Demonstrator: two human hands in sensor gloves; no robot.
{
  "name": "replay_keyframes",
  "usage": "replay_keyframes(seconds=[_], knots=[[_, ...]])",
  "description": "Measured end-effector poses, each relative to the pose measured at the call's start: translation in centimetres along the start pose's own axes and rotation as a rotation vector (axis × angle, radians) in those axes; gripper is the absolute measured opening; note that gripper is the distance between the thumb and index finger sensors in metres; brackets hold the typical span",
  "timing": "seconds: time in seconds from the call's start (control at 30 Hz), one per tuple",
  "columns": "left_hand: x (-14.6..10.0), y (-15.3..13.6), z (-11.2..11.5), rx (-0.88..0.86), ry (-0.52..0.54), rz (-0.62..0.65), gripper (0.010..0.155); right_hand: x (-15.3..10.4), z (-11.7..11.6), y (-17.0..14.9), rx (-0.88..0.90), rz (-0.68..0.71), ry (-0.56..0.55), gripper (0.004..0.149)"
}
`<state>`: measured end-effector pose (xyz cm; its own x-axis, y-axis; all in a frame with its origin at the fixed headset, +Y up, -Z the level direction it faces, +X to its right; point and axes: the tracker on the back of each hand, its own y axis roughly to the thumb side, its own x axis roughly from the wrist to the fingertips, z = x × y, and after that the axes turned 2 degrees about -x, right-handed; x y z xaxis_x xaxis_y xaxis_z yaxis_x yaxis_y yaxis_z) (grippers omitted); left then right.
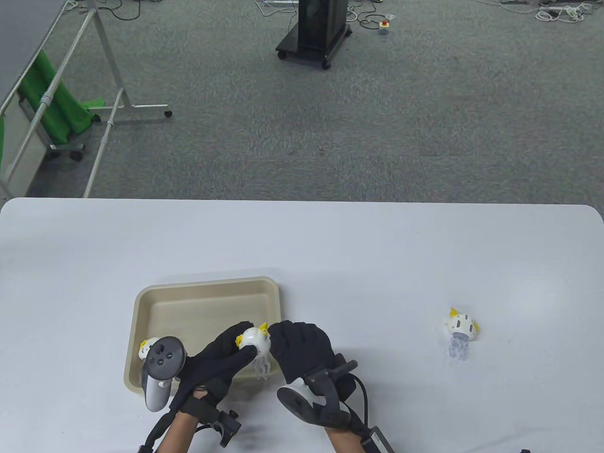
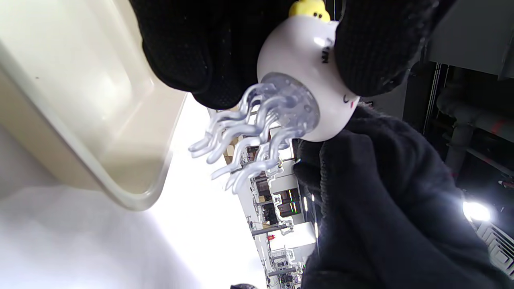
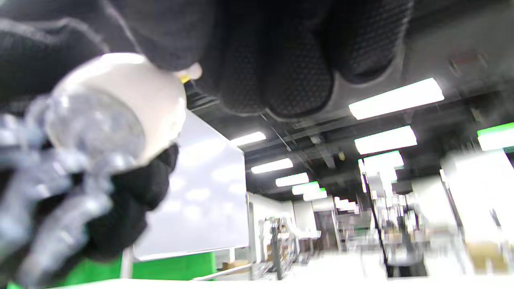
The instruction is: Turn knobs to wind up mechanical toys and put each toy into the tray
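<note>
Left hand: the left hand (image 1: 222, 361) reaches up and to the right over the near right corner of the tray, its fingers curled round the white dome of a jellyfish toy (image 1: 255, 343), which it holds lifted off the table.
Right hand: the right hand (image 1: 302, 347) comes in from the other side, its fingers curled against the same toy's right flank; whether they pinch the knob there I cannot tell, since the glove hides it.
Held toy: white dome, small yellow nubs on top and side, clear wavy tentacles (image 2: 241, 140) hanging free below, just over the tray's near right rim.
Tray: a beige tray (image 1: 207, 288) sits on the white table (image 1: 330, 245), left of centre near the front edge.
Toy in tray: a second white and yellow toy (image 1: 145, 348) lies in the near left corner of the tray, partly hidden behind the left hand's tracker (image 1: 159, 370).
Toy on table: a third jellyfish toy (image 1: 460, 330) stands on the table well apart to the right, tentacles toward the near edge.
</note>
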<state>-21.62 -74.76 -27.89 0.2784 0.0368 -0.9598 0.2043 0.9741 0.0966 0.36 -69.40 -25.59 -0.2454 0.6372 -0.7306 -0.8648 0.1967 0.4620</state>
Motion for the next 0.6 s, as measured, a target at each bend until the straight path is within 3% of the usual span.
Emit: replay_keyframes(seconds=[0.07,0.27,0.47,0.6], knots=[[0.0,0.1,-0.1,0.009,-0.004,0.008,0.075,0.8,-0.2,-1.4,0.265,-0.158,0.099,0.042],[0.0,0.5,0.4,0.085,-0.011,0.023,0.075,0.4,-2.1,-4.9,0.741,-0.605,0.304,0.041],[0.1,0.7,0.7,0.173,-0.016,0.032,0.074,-1.1,-4.2,-6.2,0.991,-0.928,0.435,0.039],[0.1,0.8,0.8,0.179,-0.024,0.035,0.074,-1.3,-4.3,-6.5,1.035,-0.968,0.465,0.038]])
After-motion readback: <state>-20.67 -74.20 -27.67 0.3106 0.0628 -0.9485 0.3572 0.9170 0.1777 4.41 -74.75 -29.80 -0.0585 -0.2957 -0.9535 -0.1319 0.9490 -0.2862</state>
